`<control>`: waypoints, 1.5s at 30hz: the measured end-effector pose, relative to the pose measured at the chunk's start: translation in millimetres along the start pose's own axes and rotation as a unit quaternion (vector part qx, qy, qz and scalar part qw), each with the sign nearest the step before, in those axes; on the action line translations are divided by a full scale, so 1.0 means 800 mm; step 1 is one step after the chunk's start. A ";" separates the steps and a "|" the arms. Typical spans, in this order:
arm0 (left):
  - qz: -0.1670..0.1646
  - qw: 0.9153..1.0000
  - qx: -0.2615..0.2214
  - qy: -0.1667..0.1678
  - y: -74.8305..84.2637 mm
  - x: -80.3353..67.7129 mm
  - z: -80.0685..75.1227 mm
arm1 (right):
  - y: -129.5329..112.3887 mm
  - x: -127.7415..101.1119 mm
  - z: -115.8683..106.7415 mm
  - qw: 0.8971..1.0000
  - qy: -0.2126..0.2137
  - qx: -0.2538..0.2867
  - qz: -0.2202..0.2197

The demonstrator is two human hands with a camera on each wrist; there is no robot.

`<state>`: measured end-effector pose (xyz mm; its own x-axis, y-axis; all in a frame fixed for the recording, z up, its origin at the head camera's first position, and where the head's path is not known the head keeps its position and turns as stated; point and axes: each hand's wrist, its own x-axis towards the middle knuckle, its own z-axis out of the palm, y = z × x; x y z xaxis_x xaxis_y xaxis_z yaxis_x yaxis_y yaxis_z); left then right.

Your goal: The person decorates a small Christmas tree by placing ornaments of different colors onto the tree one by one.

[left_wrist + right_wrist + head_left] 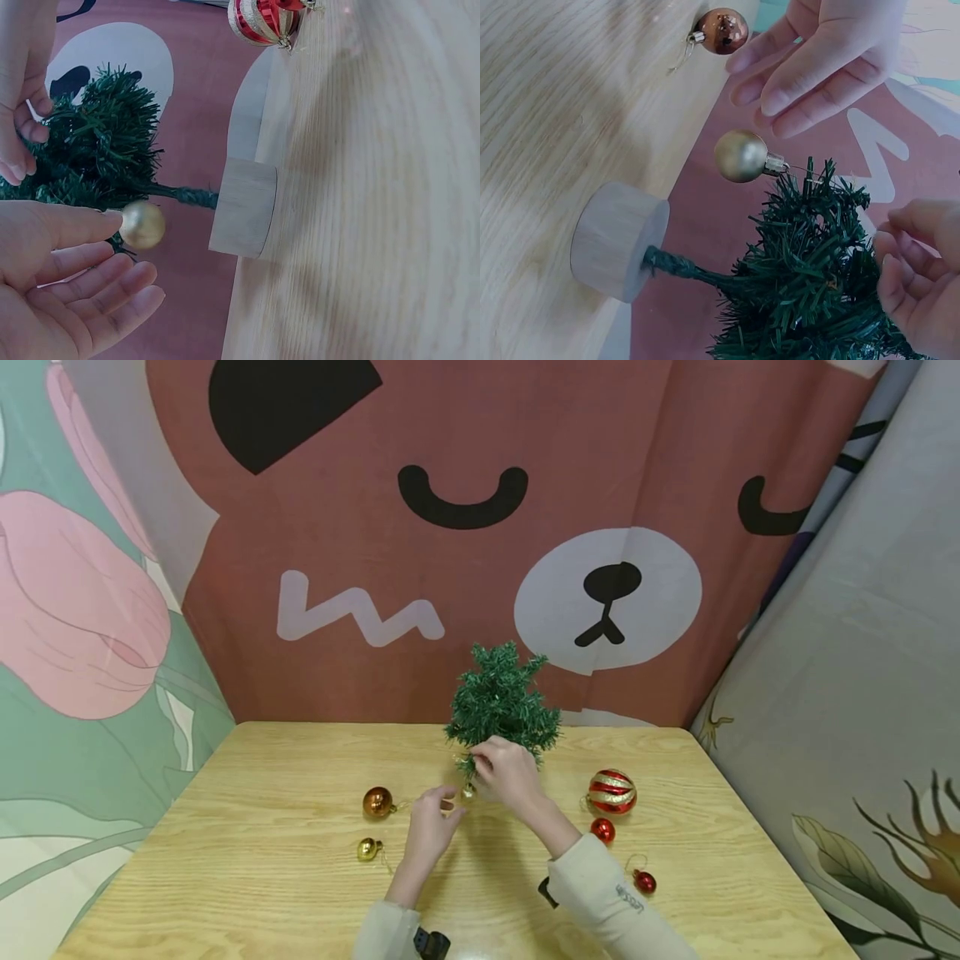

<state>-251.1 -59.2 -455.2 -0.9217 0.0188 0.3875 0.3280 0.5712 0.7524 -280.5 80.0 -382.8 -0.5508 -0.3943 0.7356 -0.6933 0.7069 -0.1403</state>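
gold matte bauble (740, 156) hung from a low branch of the small green tree (501, 706) at frame centre, the left hand (431, 823) open beside it, one fingertip at the ball; the right hand (506, 772) pinched a branch just above, and the tree's wooden base (617, 240) stood on the table (262, 860)

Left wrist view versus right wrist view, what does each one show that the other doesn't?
Only the left wrist view shows the red and gold striped ball at the table's far edge. Only the right wrist view shows the copper ball lying on the table. Both show the small green tree on its round wooden base, the gold ball hanging from a branch, the left hand open beside it, and the right hand at the branches.
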 end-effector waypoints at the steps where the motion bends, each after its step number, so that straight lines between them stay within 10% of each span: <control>1: 0.001 1.000 0.001 0.000 0.000 0.000 0.000 | 0.001 0.001 0.000 1.000 0.005 0.004 -0.007; 16: -0.004 1.000 -0.015 0.004 -0.004 -0.011 -0.006 | 0.019 0.012 -0.004 0.994 0.054 -0.003 -0.090; 45: -0.015 0.995 -0.052 0.079 0.000 -0.034 -0.030 | 0.038 0.022 0.002 0.997 -0.057 0.013 0.041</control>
<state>-221.5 -79.8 -452.9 -0.8898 -0.1303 0.4374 0.3288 0.4817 0.8123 -312.0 93.2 -375.2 -0.6548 -0.4003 0.6411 -0.6539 0.7254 -0.2149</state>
